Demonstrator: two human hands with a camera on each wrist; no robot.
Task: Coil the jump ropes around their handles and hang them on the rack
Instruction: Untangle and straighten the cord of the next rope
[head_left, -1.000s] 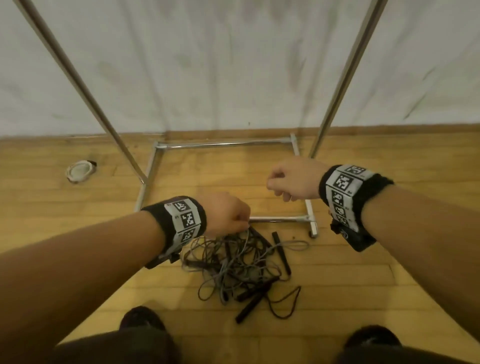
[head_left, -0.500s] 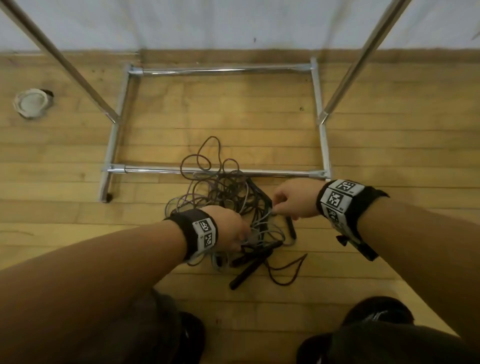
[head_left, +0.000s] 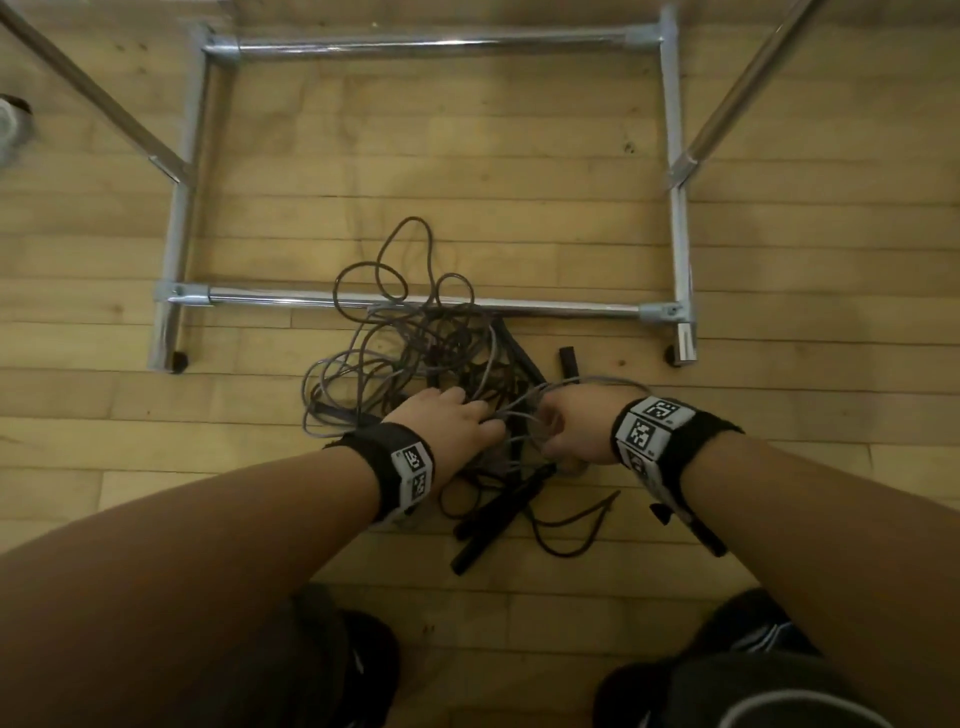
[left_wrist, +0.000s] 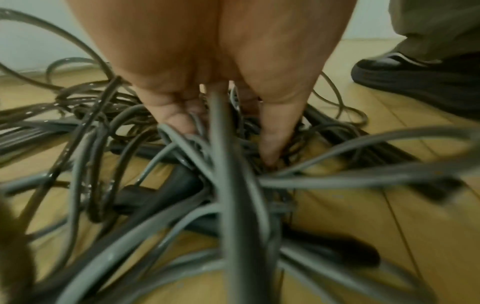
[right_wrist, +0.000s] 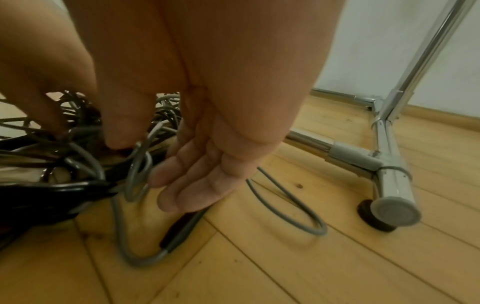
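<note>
A tangle of grey and dark jump ropes (head_left: 415, 353) with black handles (head_left: 498, 514) lies on the wooden floor, partly draped over the front bar of the chrome rack (head_left: 545, 310). My left hand (head_left: 483, 410) lies on the pile with its straight fingers (left_wrist: 272, 144) pushed down among the cords (left_wrist: 233, 185); one grey cord runs up between them. My right hand (head_left: 545, 421) is just right of it. In the right wrist view its thumb and forefinger (right_wrist: 122, 133) pinch a grey cord loop (right_wrist: 137, 179), the other fingers loose. A black handle (right_wrist: 176, 228) lies under that hand.
The rack's base frame (head_left: 176, 234) forms a rectangle on the floor, with slanted uprights (head_left: 727, 104) and a capped foot on a caster (right_wrist: 394, 209) close to my right hand. My shoes (head_left: 363, 670) stand behind the pile. A pale round object (head_left: 8, 130) sits far left.
The view has tipped down toward the floor. Both hands have dropped into the rope pile; the right hand has closed in on the left and pinched a grey cord.
</note>
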